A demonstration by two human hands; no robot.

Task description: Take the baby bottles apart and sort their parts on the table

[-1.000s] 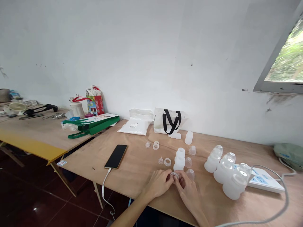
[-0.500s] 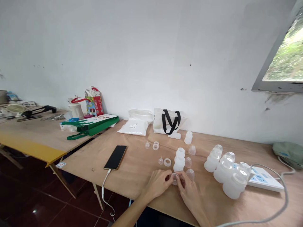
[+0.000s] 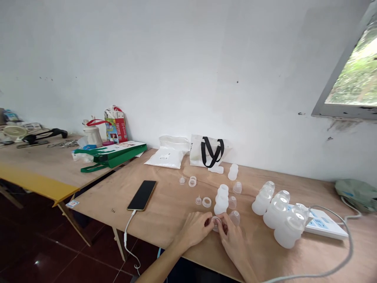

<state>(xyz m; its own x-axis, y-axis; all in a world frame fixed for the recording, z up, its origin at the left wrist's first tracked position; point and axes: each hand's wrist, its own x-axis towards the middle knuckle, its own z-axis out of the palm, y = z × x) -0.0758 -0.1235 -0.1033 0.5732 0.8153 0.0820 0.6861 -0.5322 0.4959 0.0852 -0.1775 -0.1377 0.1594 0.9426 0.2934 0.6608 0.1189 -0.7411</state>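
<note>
Between the fingertips of my left hand (image 3: pixel 198 227) and my right hand (image 3: pixel 231 232) is a translucent bottle collar ring (image 3: pixel 216 225), gripped from both sides just above the table. Whether a nipple sits inside it is too small to tell. Right behind my fingers stands a white baby bottle (image 3: pixel 221 198) without a top. Clear dome caps (image 3: pixel 235 217) line up to its right, the nearest one beside my right hand. A silicone nipple (image 3: pixel 198 201) and a loose collar ring (image 3: pixel 206 202) lie to the left. Another nipple (image 3: pixel 182 180) and ring (image 3: pixel 192 181) lie farther back.
Capped bottles (image 3: pixel 290 228) stand at right before a white device (image 3: pixel 324 225) with a grey cable. A phone (image 3: pixel 141 195) on a charging cable lies left. At the wall are a white plastic package (image 3: pixel 166 157), a black-handled bag (image 3: pixel 196 151) and another bottle (image 3: pixel 233 171).
The camera view has shifted slightly. Both hands stay at the same spot on the ring, with the ring's opening now tilted more toward me.
</note>
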